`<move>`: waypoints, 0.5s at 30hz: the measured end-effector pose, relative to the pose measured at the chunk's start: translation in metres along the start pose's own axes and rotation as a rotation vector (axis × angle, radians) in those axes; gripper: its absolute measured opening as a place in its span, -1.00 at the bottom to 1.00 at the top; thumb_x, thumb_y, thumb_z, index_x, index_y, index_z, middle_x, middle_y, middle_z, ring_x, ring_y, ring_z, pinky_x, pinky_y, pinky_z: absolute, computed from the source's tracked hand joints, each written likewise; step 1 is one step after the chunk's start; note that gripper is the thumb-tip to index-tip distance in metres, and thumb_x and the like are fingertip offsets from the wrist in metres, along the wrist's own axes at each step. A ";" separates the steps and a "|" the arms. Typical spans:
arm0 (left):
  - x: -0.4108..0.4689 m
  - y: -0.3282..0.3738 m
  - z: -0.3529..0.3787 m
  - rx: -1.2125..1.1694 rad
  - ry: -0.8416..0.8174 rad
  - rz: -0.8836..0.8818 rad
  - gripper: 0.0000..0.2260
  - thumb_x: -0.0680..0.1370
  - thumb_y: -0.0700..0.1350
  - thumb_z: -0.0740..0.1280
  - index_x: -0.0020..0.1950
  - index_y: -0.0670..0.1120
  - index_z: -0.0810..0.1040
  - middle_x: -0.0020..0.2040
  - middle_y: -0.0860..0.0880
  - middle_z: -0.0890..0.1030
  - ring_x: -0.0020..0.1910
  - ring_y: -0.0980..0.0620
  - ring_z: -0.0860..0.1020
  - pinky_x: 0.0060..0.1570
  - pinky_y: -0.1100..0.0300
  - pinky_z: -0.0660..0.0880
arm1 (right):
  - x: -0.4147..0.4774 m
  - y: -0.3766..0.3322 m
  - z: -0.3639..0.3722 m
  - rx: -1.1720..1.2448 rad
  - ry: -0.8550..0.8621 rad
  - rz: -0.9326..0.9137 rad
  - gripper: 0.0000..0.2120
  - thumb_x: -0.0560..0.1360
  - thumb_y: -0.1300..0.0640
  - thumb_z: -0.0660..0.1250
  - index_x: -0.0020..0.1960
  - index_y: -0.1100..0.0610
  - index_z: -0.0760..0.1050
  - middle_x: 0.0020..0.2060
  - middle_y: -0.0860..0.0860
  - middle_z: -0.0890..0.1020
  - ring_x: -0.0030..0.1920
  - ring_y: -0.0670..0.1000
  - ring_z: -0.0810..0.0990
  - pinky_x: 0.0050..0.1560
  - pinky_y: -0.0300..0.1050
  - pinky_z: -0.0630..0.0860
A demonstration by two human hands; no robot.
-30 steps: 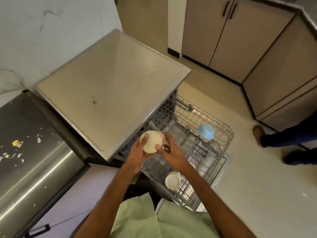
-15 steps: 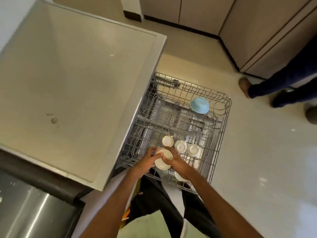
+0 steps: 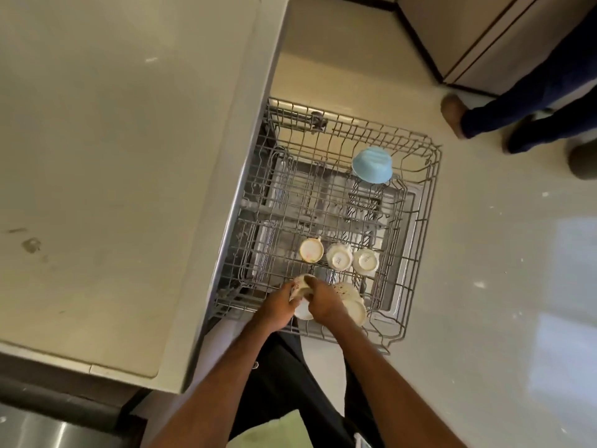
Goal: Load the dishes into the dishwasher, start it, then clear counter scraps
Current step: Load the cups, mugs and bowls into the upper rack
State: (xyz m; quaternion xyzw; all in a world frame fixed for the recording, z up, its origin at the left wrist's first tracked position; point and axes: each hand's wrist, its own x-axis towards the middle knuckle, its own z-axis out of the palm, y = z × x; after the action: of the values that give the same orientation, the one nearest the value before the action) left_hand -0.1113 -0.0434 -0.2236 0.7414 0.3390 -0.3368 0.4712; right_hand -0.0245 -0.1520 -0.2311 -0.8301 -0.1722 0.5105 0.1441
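The grey wire dishwasher rack (image 3: 420, 202) is pulled out over the floor beside the counter. Both my hands grip one white cup (image 3: 302, 286) with red print, low at the rack's near edge. My left hand (image 3: 279, 307) holds its left side and my right hand (image 3: 323, 300) covers its right side. Three white cups (image 3: 338, 257) stand upside down in a row just beyond. A white speckled bowl (image 3: 350, 300) lies right of my right hand. An upturned light blue bowl (image 3: 372, 164) rests at the rack's far right.
The beige countertop (image 3: 113, 173) fills the left side, with small stains on it. A steel surface (image 3: 42, 431) shows at the bottom left. Another person's dark-trousered legs (image 3: 529, 101) stand on the floor at the top right, by beige cabinets (image 3: 484, 37).
My hands have carried the white cup from beside the counter edge down to the rack's near edge. My view has tilted down, so the rack now fills the middle.
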 end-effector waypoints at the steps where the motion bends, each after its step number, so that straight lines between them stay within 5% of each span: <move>1: 0.000 -0.001 0.000 0.040 -0.005 -0.007 -0.60 0.65 -0.02 0.24 0.48 -0.02 0.33 0.15 -0.08 0.63 0.04 -0.04 0.59 -0.07 0.09 0.50 | 0.000 0.000 -0.001 -0.038 -0.004 0.003 -0.53 0.61 0.19 0.24 0.51 0.09 0.31 0.32 0.18 0.52 0.30 0.21 0.50 0.29 0.07 0.47; 5: 0.002 0.002 -0.001 0.164 -0.003 -0.021 -0.58 0.66 -0.02 0.22 0.51 -0.03 0.29 0.21 -0.12 0.61 0.14 -0.09 0.58 0.08 0.01 0.52 | 0.000 0.001 -0.003 -0.169 -0.004 -0.008 -0.59 0.62 0.16 0.24 0.46 0.10 0.33 0.23 0.21 0.55 0.23 0.23 0.54 0.17 0.08 0.52; 11: -0.005 0.020 -0.004 0.282 0.070 0.027 -0.53 0.63 -0.08 0.27 0.53 -0.03 0.27 0.32 -0.11 0.52 0.24 -0.13 0.53 0.11 0.04 0.50 | -0.015 0.013 -0.020 -0.148 0.088 -0.046 -0.51 0.62 0.13 0.27 0.51 0.14 0.27 0.37 0.17 0.47 0.37 0.19 0.42 0.34 0.06 0.39; 15: -0.020 0.038 -0.011 0.301 0.118 0.027 -0.51 0.64 -0.05 0.25 0.54 -0.05 0.21 0.39 -0.11 0.48 0.29 -0.14 0.51 0.20 -0.08 0.50 | -0.032 0.014 -0.041 -0.148 0.116 -0.084 -0.59 0.56 0.20 0.30 0.40 0.16 0.38 0.24 0.19 0.55 0.24 0.22 0.53 0.21 0.10 0.51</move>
State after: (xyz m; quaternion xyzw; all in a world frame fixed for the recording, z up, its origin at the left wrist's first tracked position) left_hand -0.0887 -0.0492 -0.1860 0.8266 0.3017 -0.3332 0.3385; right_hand 0.0008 -0.1813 -0.1934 -0.8587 -0.2353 0.4410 0.1133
